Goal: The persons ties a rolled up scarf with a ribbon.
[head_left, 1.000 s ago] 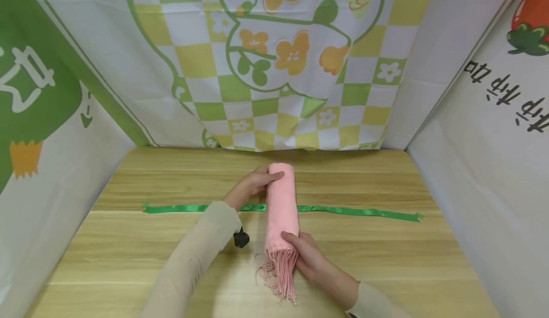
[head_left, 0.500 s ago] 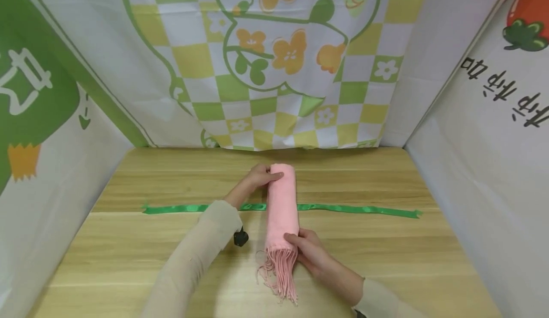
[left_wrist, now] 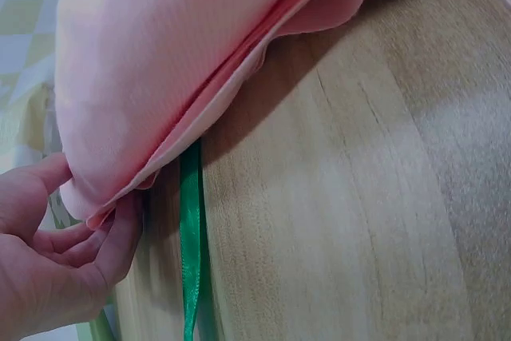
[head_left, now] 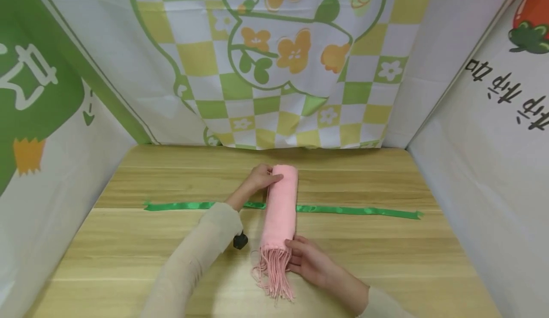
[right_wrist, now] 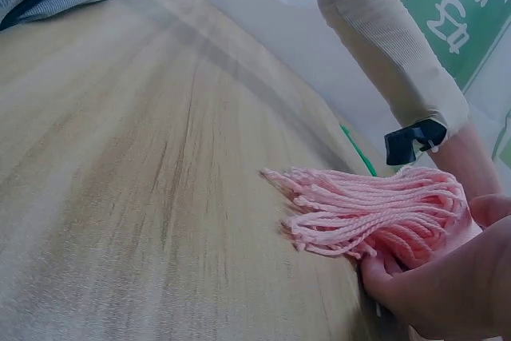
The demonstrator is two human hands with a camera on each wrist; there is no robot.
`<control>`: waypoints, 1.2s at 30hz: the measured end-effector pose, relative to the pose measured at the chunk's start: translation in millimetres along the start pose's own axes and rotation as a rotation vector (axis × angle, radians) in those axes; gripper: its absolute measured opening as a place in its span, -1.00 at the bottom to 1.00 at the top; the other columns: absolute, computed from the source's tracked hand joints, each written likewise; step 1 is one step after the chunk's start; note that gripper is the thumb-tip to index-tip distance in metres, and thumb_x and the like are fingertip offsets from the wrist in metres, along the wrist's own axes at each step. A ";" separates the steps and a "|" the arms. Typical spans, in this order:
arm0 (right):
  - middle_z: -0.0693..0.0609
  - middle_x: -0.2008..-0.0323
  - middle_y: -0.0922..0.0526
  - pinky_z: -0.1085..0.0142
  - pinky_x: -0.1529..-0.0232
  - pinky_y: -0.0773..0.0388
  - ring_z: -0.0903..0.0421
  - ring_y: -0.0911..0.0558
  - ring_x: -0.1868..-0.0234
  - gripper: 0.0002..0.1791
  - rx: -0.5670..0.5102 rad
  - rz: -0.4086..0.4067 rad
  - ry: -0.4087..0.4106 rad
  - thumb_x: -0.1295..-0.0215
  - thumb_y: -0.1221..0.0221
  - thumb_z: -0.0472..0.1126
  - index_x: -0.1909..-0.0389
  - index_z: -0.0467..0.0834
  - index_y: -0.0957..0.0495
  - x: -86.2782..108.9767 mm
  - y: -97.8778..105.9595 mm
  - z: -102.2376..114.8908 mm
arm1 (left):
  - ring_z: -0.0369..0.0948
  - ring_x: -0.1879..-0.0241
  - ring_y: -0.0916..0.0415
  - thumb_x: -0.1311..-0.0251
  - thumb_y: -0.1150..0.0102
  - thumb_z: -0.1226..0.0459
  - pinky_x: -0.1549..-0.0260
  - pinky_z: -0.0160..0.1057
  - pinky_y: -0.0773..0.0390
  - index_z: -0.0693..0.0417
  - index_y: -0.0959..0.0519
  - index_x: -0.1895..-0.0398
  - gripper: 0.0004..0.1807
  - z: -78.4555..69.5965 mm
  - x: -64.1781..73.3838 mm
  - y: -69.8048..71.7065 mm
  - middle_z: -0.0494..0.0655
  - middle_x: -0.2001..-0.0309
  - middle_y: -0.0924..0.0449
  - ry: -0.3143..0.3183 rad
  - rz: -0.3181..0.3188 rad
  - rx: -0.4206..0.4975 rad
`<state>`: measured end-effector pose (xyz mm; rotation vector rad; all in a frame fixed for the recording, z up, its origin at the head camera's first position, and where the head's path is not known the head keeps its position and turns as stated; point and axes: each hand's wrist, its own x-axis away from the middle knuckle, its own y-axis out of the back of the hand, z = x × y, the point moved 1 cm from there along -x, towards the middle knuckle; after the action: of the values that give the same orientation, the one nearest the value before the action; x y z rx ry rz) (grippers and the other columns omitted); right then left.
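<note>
A folded pink scarf (head_left: 280,208) lies lengthwise on the table, its fringe (head_left: 276,272) towards the person. Across under it runs a green ribbon (head_left: 343,210), also visible beneath the scarf in the left wrist view. My left hand (head_left: 262,177) pinches the far end, thumb on top; in the left wrist view its fingers (left_wrist: 124,233) reach under the scarf's edge. At the near end, beside the fringe, my right hand (head_left: 315,263) holds the scarf's right edge. The right wrist view shows fingertips (right_wrist: 382,273) tucked below the fringe; part of the grip is hidden.
The wooden table (head_left: 377,256) extends on both sides of the scarf. A checked cloth (head_left: 291,117) hangs at its back edge, with printed walls left and right. A small black device (head_left: 240,241) sits at the left wrist.
The scarf's near end and fringe have swung slightly left, so it now slants. My right hand has followed and sits a little lower along the edge. The left hand keeps its grip at the far end.
</note>
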<state>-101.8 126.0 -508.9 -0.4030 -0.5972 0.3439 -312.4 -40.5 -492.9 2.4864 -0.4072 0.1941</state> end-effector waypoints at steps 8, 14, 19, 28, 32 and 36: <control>-0.20 0.04 -0.68 0.01 -0.18 -0.58 -0.11 -0.70 -0.03 -0.24 0.032 0.024 -0.078 -0.42 -0.12 -0.13 -0.41 -0.41 0.02 5.6 0.2 -6.7 | -0.32 0.71 -0.19 -0.29 -0.27 0.13 0.71 -0.41 -0.22 0.04 -0.34 0.66 -0.57 -2.4 -0.4 -0.3 -0.22 0.72 -0.22 0.038 -0.004 -0.036; -0.06 0.15 -0.70 0.27 0.07 -0.65 0.14 -0.68 0.16 -0.40 0.227 0.046 -0.055 -0.37 -0.15 -0.22 -0.30 -0.43 -0.20 16.3 12.3 -2.8 | -0.23 0.47 -0.41 -0.34 -0.18 0.11 0.51 -0.38 -0.41 0.31 -0.57 0.20 -0.64 1.5 4.5 3.7 0.00 0.37 -0.53 -0.010 0.022 -0.057; -0.27 -0.11 -0.62 0.21 -0.05 -0.65 0.07 -0.68 0.02 -0.46 0.513 0.054 0.052 -0.39 -0.15 -0.23 -0.26 -0.47 -0.33 27.8 38.8 23.7 | 0.04 -0.02 -0.58 -0.41 -0.06 0.14 0.04 -0.13 -0.62 0.44 -0.39 -0.23 -0.46 12.3 23.2 15.6 0.32 -0.11 -0.58 -0.117 0.106 -0.118; -0.25 -0.02 -0.65 0.20 0.03 -0.66 -0.11 -0.65 -0.03 -0.60 1.088 -0.161 0.369 -0.38 -0.17 -0.26 -0.16 -0.37 -0.48 22.4 84.5 77.8 | 0.11 -0.04 -0.60 -0.26 -0.27 0.30 -0.06 -0.02 -0.63 0.42 -0.44 -0.15 -0.53 33.5 61.7 36.4 0.28 0.00 -0.63 -0.344 0.235 -0.358; -0.21 -0.10 -0.64 -0.04 -0.11 -0.59 -0.17 -0.62 -0.10 -0.56 1.346 -0.280 0.466 -0.29 -0.23 -0.32 -0.18 -0.31 -0.49 1.4 89.5 84.4 | 0.07 -0.04 -0.54 -0.15 -0.35 0.37 -0.11 0.00 -0.57 0.35 -0.48 -0.12 -0.53 39.4 71.8 30.2 0.21 0.00 -0.57 -0.371 0.193 -0.507; -0.26 -0.12 -0.61 -0.13 -0.15 -0.54 -0.25 -0.59 -0.14 -0.44 1.574 -0.314 0.537 -0.14 -0.25 -0.39 -0.22 -0.28 -0.47 -18.2 87.7 86.7 | 0.03 0.02 -0.55 -0.11 -0.30 0.45 -0.06 -0.05 -0.60 0.28 -0.52 -0.05 -0.60 42.0 75.9 20.7 0.15 0.04 -0.57 -0.384 0.130 -0.610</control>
<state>-185.1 217.2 -492.3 1.0834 0.2440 0.2935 -245.9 -99.6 -498.0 1.8857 -0.6724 -0.3207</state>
